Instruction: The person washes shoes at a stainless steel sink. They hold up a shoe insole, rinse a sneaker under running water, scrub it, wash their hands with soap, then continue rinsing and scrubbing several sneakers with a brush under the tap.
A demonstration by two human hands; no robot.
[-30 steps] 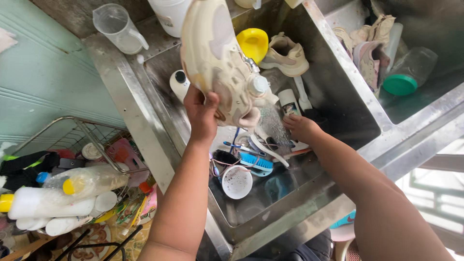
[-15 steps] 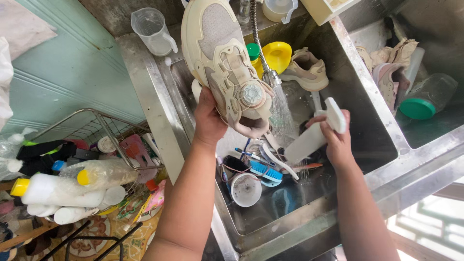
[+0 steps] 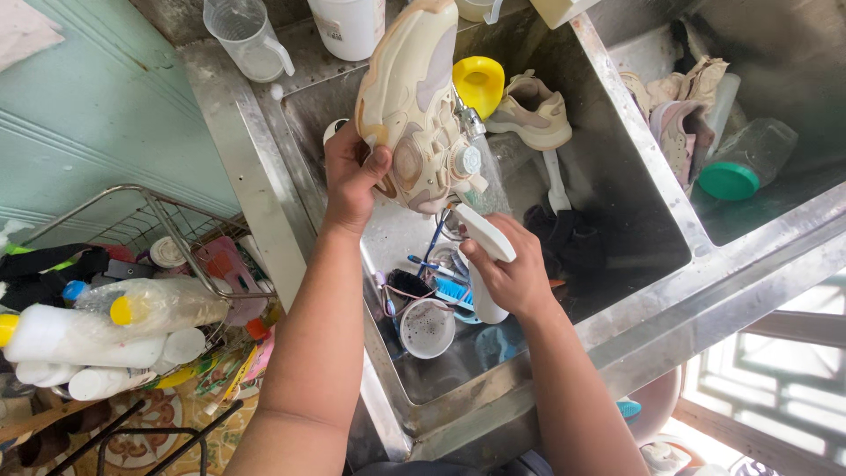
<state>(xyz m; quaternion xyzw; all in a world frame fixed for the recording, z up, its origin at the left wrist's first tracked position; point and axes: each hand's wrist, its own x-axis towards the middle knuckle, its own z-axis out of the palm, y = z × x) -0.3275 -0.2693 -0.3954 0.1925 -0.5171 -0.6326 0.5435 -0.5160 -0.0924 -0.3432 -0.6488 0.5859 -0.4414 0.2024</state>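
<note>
Over the steel sink [image 3: 291, 211], the left hand [image 3: 351, 176] grips a beige sneaker [image 3: 419, 106], fingers wrapped round its edge, held up above the basin. Just below it, the right hand [image 3: 511, 278] is closed around a white spray bottle [image 3: 480, 256], nozzle toward the shoe.

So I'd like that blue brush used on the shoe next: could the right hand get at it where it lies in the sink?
Probably, once freed: the blue brush lies uncovered just left of the right hand, but that hand is gripping a white spray bottle.
</note>
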